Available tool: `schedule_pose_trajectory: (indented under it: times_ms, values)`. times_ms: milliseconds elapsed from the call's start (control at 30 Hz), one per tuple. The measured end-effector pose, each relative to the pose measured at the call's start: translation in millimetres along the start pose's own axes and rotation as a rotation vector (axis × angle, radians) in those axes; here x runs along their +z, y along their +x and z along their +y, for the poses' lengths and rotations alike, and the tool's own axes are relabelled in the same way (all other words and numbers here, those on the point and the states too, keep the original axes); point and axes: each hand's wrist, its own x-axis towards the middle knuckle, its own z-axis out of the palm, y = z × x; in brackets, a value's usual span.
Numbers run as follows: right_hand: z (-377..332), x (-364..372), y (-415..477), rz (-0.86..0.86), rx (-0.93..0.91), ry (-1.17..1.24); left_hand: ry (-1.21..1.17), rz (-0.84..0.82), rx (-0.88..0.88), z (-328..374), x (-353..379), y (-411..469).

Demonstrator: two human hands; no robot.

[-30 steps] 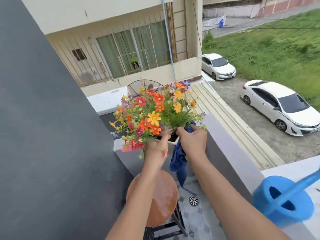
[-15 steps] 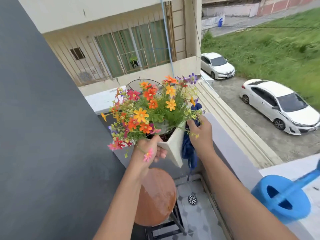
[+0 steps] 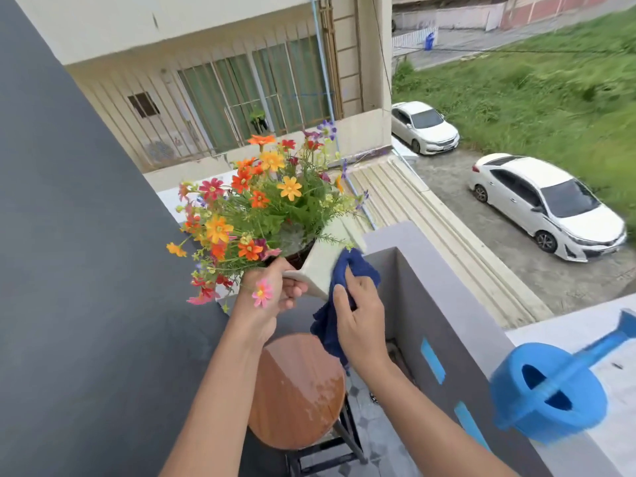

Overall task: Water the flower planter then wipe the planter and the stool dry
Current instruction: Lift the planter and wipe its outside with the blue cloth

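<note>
Left hand (image 3: 272,297) grips tilted planter (image 3: 327,259) above stool (image 3: 296,390); right hand (image 3: 361,321) clutches cloth (image 3: 344,270).

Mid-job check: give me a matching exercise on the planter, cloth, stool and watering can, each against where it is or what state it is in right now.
Things:
1. planter
2. cloth
3. stool
4. watering can

States:
A. standing on the ledge at the right
B. wet on top, nothing standing on it
C. tilted, lifted in the left hand
D. pressed against the planter's side by the right hand

Pairs: 1-C, 2-D, 3-B, 4-A
</note>
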Motion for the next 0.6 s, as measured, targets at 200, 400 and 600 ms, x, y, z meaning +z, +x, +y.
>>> schedule_pose_trajectory:
  times_ms: [200, 400, 600]
  values:
    - [-25.0, 5.1, 29.2, 0.088, 0.035, 0.12, 0.058, 0.012, 0.028, 5.1, 9.2, -5.1]
    - [-43.8, 2.0, 73.6, 0.157, -0.046, 0.108, 0.113, -0.022, -0.011, 3.3, 6.7, -7.6]
    - [-9.8, -2.2, 94.4, 0.219, 0.065, -0.027, 0.029, -0.016, -0.023, 2.8, 6.9, -6.3]
